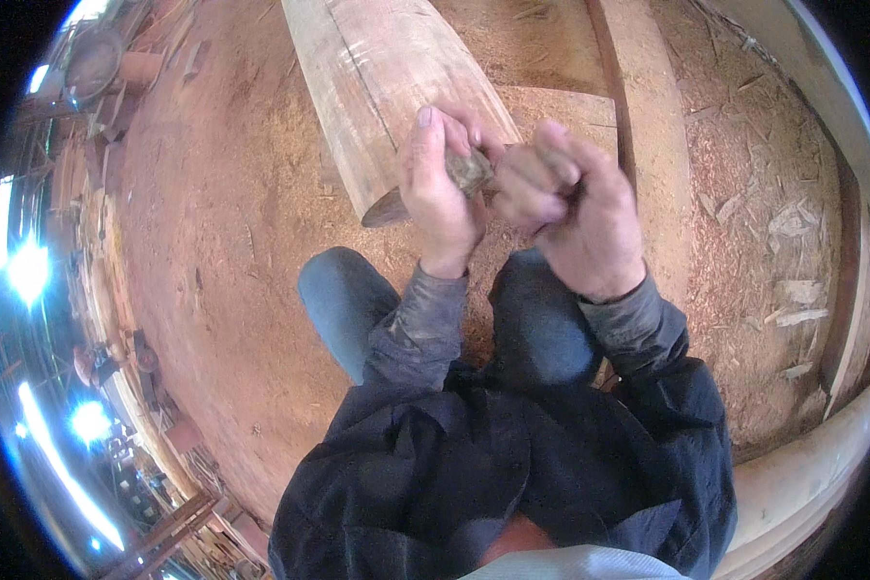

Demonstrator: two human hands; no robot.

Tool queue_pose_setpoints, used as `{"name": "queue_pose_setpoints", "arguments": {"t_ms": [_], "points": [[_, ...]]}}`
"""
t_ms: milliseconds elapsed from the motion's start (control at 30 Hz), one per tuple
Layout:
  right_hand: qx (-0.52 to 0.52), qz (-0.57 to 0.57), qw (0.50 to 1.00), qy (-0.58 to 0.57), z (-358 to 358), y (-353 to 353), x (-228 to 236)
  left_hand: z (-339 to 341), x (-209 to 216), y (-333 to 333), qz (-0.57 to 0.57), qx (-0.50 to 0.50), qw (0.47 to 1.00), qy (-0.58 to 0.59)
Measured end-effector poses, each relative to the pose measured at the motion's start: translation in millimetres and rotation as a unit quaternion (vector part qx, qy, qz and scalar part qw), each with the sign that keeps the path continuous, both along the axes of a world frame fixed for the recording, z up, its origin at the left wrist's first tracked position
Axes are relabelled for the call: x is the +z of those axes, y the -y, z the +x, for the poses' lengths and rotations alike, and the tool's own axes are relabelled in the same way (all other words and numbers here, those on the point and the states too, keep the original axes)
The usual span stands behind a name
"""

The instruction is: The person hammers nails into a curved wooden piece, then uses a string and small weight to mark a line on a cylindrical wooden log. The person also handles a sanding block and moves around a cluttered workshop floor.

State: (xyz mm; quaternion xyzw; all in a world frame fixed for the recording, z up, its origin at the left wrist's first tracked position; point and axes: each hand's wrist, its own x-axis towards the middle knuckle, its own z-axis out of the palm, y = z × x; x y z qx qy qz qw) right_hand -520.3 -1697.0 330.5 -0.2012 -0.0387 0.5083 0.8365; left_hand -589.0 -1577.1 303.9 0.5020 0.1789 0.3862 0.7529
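Note:
My left hand (440,193) is closed round a small mottled grey-brown lump (469,171), whose exact kind I cannot make out. Its thumb points up along the near side. Right beside it, my right hand (580,203) is curled into a fist, blurred by motion, its knuckles close to the lump. Whatever the right fingers hold, if anything, is hidden. Both hands are above the near end of a thick, pale, rounded log (396,72), which has a long dark crack running down its length.
A flat board (570,116) lies right of the log, beside a long squared timber (648,126). Sawdust and wood chips (793,217) cover the ground. Round logs (802,474) lie at lower right. Stacked timber (135,406) lines the left side. My knees (348,300) are bent below the hands.

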Motion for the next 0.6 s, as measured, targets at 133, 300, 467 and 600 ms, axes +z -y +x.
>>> {"name": "queue_pose_setpoints", "arguments": {"t_ms": [133,300,467,600], "points": [[-0.008,-0.013,0.999,0.050,5,-2,-3,-15,-3,-2,0.024,-0.017,0.999,-0.028],[-0.019,-0.031,0.996,0.083,-2,-2,-1,-24,-4,-2,0.058,-0.039,0.998,0.000],[0.037,-0.043,0.998,0.031,-3,1,0,-36,0,1,-0.002,-0.090,0.995,0.037],[0.029,-0.039,0.997,0.066,-6,3,5,-40,9,2,0.021,-0.087,0.996,0.024]]}}
